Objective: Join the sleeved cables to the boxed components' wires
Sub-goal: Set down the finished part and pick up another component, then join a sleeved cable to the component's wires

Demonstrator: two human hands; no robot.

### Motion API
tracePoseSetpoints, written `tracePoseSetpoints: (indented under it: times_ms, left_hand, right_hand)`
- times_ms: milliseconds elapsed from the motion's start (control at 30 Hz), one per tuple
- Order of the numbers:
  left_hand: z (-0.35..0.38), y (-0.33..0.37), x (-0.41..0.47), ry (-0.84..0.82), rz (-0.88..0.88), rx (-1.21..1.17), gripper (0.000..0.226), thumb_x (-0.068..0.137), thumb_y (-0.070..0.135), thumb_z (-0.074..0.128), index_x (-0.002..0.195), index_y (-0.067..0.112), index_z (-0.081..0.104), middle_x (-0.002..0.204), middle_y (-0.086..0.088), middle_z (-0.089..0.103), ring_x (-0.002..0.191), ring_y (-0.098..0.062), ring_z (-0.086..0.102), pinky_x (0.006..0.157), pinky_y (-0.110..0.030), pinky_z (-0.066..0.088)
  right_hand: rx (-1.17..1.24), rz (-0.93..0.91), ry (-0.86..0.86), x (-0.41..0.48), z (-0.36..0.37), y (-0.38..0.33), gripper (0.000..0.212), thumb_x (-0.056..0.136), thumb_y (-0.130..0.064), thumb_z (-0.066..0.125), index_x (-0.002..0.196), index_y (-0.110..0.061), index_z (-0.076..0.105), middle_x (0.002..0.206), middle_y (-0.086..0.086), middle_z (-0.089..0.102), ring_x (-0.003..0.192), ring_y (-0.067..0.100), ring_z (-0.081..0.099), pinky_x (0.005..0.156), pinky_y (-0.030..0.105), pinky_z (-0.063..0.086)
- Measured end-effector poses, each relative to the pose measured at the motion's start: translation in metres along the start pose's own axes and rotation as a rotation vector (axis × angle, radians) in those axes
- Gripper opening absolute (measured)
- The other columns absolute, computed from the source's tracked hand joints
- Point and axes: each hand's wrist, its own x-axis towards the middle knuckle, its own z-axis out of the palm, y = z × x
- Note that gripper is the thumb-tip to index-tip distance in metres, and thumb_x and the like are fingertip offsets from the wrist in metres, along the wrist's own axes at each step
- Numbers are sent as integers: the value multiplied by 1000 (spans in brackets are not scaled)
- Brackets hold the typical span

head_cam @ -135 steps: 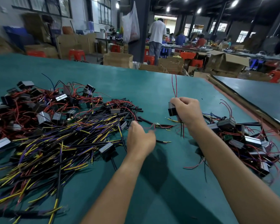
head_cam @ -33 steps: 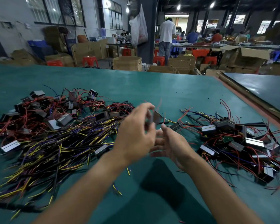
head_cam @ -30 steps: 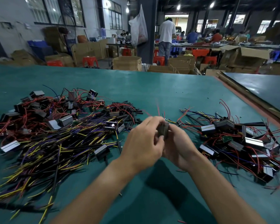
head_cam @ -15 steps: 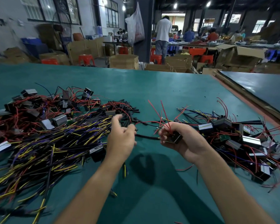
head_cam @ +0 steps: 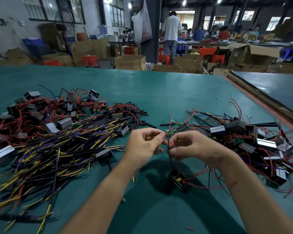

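The left hand [head_cam: 142, 146] had its fingers curled, with thumb and forefinger nipping the end of a thin red wire [head_cam: 167, 139]. The right hand [head_cam: 195, 147], at its three o'clock and almost touching it, was curled too. Its thumb pressed a black cable [head_cam: 170, 162] against the fingers, and the red wire looped over its fingertips. Both hands hung above the green table [head_cam: 159, 92].

The black cable ran from that pinch toward six o'clock, nearly straight down the view, to a black boxed component [head_cam: 178, 180] below the hands. The box's long axis ran from ten to four o'clock, and a yellow fleck showed on its upper face. Whether it rested on the table or dangled could not be told. More red leads curved from it toward three o'clock, under the right wrist.

At nine o'clock of the hands sprawled a heap of sleeved cables [head_cam: 57, 149], black with yellow and purple ends, most lying from seven to one o'clock. Beyond it, at ten o'clock, lay a pile of boxes [head_cam: 37, 114] tangled in red wire, and toward eleven o'clock some short black sleeve pieces [head_cam: 135, 114]. At three o'clock a second tangle [head_cam: 254, 141] of boxes and cables crowded close to the right forearm. At twelve o'clock, beyond the table, a person in a white shirt [head_cam: 172, 29] stood among cardboard cartons [head_cam: 130, 62].
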Motion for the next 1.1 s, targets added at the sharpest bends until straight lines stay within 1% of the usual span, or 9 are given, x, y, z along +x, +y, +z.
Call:
tracePoseSetpoints:
  times_ms: [167,267,367,567,700,800,933,1000,1100]
  left_hand:
    - [4,1,-2,-19,-68,-56,16,93,6,58,86,12,70,69,-2,72,49,-13,57,48,-22,48]
    - [3,2,-1,-4,-86,-87,13,92,10,61,83,12,71,74,-5,73,51,-14,58,50,-22,48]
    - [0,3,-1,-8,-98,-119,10,88,11,65,80,13,70,74,-5,72,52,-14,59,51,-23,48]
    - [2,0,-3,-29,-77,-36,11,77,3,77,85,7,70,65,-2,65,49,-13,58,49,-22,47]
    - [5,-2,-2,-10,-37,13,6,83,5,73,82,11,74,60,0,64,46,-9,53,48,-19,45]
    - [6,-4,-1,31,6,9,12,85,5,70,83,14,76,61,-3,62,52,-12,49,50,-21,42]
    - [6,-4,0,82,113,162,12,85,11,72,87,22,77,86,-15,65,69,-28,55,69,-33,49]
    - [6,-5,0,95,149,226,13,86,13,72,89,25,77,90,-4,61,74,-17,56,75,-25,48]
    - [5,-5,-1,72,172,207,11,86,10,71,93,15,78,90,2,68,79,-2,62,74,-10,45]
  right_hand:
    - [70,16,37,-1,-3,1,12,91,-4,64,81,-11,66,65,7,64,54,18,60,54,26,54]
    - [114,42,4,0,-3,0,12,94,1,57,99,-10,59,64,9,64,45,17,60,45,26,52]
    - [102,31,-19,-2,-5,-1,29,96,3,52,119,-15,53,69,13,66,49,22,63,46,26,51]
    - [91,-1,197,6,1,-1,17,98,3,48,95,-3,63,59,11,66,45,18,61,44,25,52]
    - [-36,-84,324,9,2,2,22,94,5,55,87,-7,73,65,16,63,53,17,59,52,27,58]
    - [-214,-192,429,10,1,2,20,90,4,63,85,-11,76,73,28,61,62,24,59,69,41,61]
    - [-313,-245,470,7,-2,-1,13,85,-1,71,83,-12,78,77,8,70,65,18,65,73,43,57]
    - [-255,-220,439,5,-3,-2,10,85,-2,72,85,-10,79,75,12,73,68,20,67,73,39,58]
    - [-105,-194,380,3,-3,-3,14,84,1,71,82,-11,78,70,13,72,65,18,67,70,30,60]
